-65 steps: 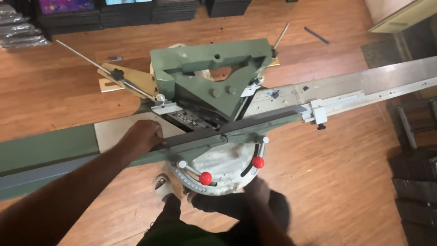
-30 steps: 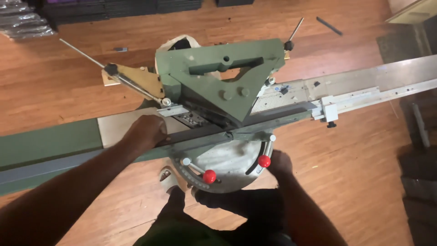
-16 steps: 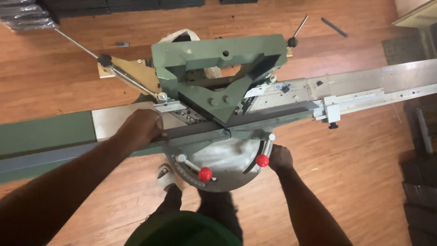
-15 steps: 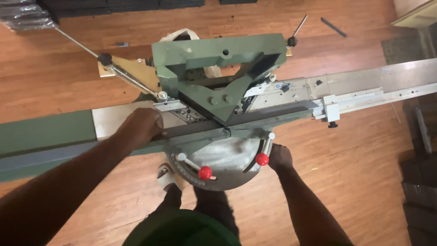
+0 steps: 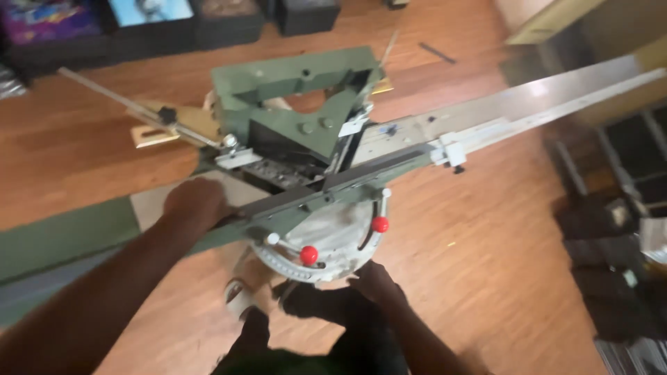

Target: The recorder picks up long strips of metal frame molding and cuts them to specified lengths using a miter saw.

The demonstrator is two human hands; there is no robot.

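My left hand (image 5: 198, 203) lay palm-down, fingers curled over the dark bar (image 5: 326, 189) at the front edge of the green cutter (image 5: 292, 118), pressing more than gripping. My right hand (image 5: 375, 283) sat just under the round grey dial plate (image 5: 326, 243), fingers tucked at its lower rim; couldn't tell if closed on anything. Two red knobs (image 5: 309, 255) stood on the plate, right hand nearer them, w/ the left well apart.

The cutter lay straight ahead of both hands, btwn them and the far floor. Its long axis ran w/ the metal rail (image 5: 528, 104), low-left to upper-right, a white stop block (image 5: 451, 153) clamped partway along. A thin rod (image 5: 125, 105) stuck out upper-left.

Further out: wood floor (image 5: 486, 278), dark boxes top-left w/ bright coloured picture panels, blurry; dark stacked stuff at right, no labels readable.
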